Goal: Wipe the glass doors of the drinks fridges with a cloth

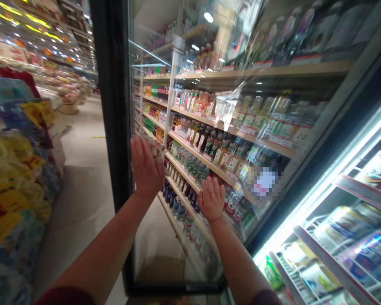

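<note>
A dark-framed glass cooler door (112, 127) stands swung open before me. My left hand (147, 169) is raised against the glass near the frame, its fingers stretched upward and slightly blurred. Beside those fingers is a small pale and brownish patch that I cannot make out; it may be a reflection. Lower and to the right, my right hand (211, 199) lies flat on the glass pane (158, 262) with its fingers spread. Neither hand visibly grips an object. Rows of drink bottles (206, 142) on wooden shelves show in the glass; whether reflected or seen through it, I cannot tell.
At right, a lit cooler holds cans and cartons on wire-fronted shelves (324, 267). A bright light strip (307, 195) runs along its edge. Stacked yellow and blue packages (12, 169) stand at left, beside a pale floor aisle (79, 178).
</note>
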`<move>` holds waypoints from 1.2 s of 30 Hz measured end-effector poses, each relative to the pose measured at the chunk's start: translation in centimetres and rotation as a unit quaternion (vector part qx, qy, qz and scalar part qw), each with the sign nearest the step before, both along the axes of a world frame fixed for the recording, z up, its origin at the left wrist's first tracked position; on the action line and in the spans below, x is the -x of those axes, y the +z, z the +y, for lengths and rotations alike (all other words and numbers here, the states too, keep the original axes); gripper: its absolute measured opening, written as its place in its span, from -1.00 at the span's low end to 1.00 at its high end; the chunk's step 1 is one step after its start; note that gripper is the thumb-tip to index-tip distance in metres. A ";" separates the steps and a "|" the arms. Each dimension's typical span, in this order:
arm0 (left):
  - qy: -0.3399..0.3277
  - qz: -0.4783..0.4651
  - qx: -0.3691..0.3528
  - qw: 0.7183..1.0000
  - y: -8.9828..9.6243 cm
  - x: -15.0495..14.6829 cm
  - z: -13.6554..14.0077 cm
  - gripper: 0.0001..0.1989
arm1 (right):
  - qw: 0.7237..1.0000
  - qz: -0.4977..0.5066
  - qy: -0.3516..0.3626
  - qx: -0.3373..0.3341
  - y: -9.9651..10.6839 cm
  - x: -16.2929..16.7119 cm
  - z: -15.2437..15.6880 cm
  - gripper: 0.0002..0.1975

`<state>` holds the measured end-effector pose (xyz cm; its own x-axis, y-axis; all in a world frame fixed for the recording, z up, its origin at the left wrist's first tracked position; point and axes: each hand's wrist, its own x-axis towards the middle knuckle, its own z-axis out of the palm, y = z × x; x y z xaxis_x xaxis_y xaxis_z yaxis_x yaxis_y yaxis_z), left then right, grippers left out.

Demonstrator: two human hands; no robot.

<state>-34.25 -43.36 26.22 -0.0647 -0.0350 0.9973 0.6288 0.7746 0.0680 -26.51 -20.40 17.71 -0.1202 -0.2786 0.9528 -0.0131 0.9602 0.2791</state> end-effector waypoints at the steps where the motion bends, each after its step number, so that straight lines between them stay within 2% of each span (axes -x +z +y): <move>1: -0.001 -0.010 -0.002 1.000 -0.6 -0.6 0.6 -0.33 | 1.000 0.000 0.000 0.000 0.0 0.0 0.0 -0.55; 2: -0.004 -0.019 0.003 1.000 -1.9 -1.2 1.3 -0.35 | 1.000 -0.003 0.001 0.000 -0.1 0.0 0.0 -0.55; 4: -0.014 -0.022 0.037 0.999 -5.6 -2.6 2.8 -0.36 | 1.000 -0.007 0.004 0.002 -0.1 0.0 -0.1 -0.55; 6: -0.019 0.014 0.135 0.991 -8.6 -3.4 3.8 -0.37 | 1.000 -0.011 0.006 0.004 -0.1 0.0 -0.2 -0.54; 7: -0.018 0.028 0.168 0.985 -9.0 -3.5 4.0 -0.38 | 1.000 -0.013 0.005 0.003 0.0 0.0 -0.2 -0.54; 8: -0.013 0.036 0.190 0.981 -8.6 -3.3 3.9 -0.40 | 1.000 -0.014 0.003 0.002 0.1 -0.1 -0.2 -0.53; 10: 0.003 0.036 0.185 0.982 -5.6 -2.4 3.2 -0.42 | 1.000 -0.025 0.002 -0.007 0.3 -0.4 0.3 -0.52; 13: 0.025 0.003 0.106 0.994 0.6 -0.9 1.3 -0.36 | 0.998 -0.060 -0.012 -0.018 0.1 -1.5 2.1 -0.50; 14: 0.028 -0.008 0.084 0.996 1.7 -0.7 0.7 -0.34 | 0.998 -0.061 -0.029 -0.009 -0.3 -1.9 2.9 -0.49; 15: 0.031 -0.018 0.070 0.997 2.1 -0.7 0.3 -0.32 | 0.997 -0.056 -0.050 0.005 -0.9 -2.3 3.7 -0.47; 16: 0.033 -0.022 0.062 0.997 1.6 -1.0 0.1 -0.30 | 0.996 -0.043 -0.072 0.020 -1.5 -2.5 4.5 -0.45; 17: 0.035 -0.022 0.062 0.997 0.3 -1.4 0.2 -0.29 | 0.995 -0.029 -0.091 0.030 -2.3 -2.6 5.2 -0.42; 19: 0.036 -0.011 0.074 0.997 -3.8 -2.5 1.0 -0.27 | 0.993 -0.002 -0.110 0.035 -3.6 -2.5 6.2 -0.39; 21: 0.014 -0.002 0.139 0.990 -7.6 -3.5 2.2 -0.32 | 0.993 0.013 -0.112 0.033 -4.4 -2.2 6.5 -0.37; 22: -0.001 0.005 0.175 0.984 -8.7 -3.8 2.6 -0.37 | 0.993 0.016 -0.111 0.033 -4.6 -2.1 6.5 -0.36; 23: -0.012 0.010 0.204 0.979 -8.9 -3.9 2.9 -0.40 | 0.993 0.014 -0.109 0.032 -4.7 -2.0 6.5 -0.36; 24: -0.020 0.014 0.222 0.975 -8.3 -3.8 3.1 -0.42 | 0.994 0.011 -0.108 0.031 -4.6 -2.0 6.4 -0.35; 26: -0.023 0.018 0.214 0.976 -5.2 -3.3 3.0 -0.42 | 0.994 0.009 -0.104 0.032 -4.4 -2.0 6.3 -0.34; 29: -0.026 -0.007 0.120 0.992 0.6 -2.2 2.8 -0.34 | 0.994 0.008 -0.100 0.038 -4.2 -2.0 6.2 -0.33; 30: -0.026 -0.022 0.088 0.996 1.7 -2.1 3.0 -0.33 | 0.994 0.006 -0.099 0.040 -4.2 -2.0 6.2 -0.33; 31: -0.023 -0.037 0.066 0.997 1.9 -2.3 3.3 -0.32 | 0.994 0.005 -0.098 0.042 -4.2 -2.0 6.2 -0.33; 32: -0.019 -0.047 0.060 0.997 1.3 -2.6 3.8 -0.31 | 0.994 0.003 -0.097 0.043 -4.3 -1.9 6.1 -0.33; 33: -0.015 -0.053 0.069 0.996 0.0 -3.1 4.4 -0.31 | 0.994 0.002 -0.096 0.044 -4.3 -1.9 6.1 -0.33; 36: -0.030 -0.029 0.180 0.983 -6.1 -4.9 6.2 -0.36 | 0.994 0.003 -0.095 0.048 -4.4 -2.0 6.1 -0.34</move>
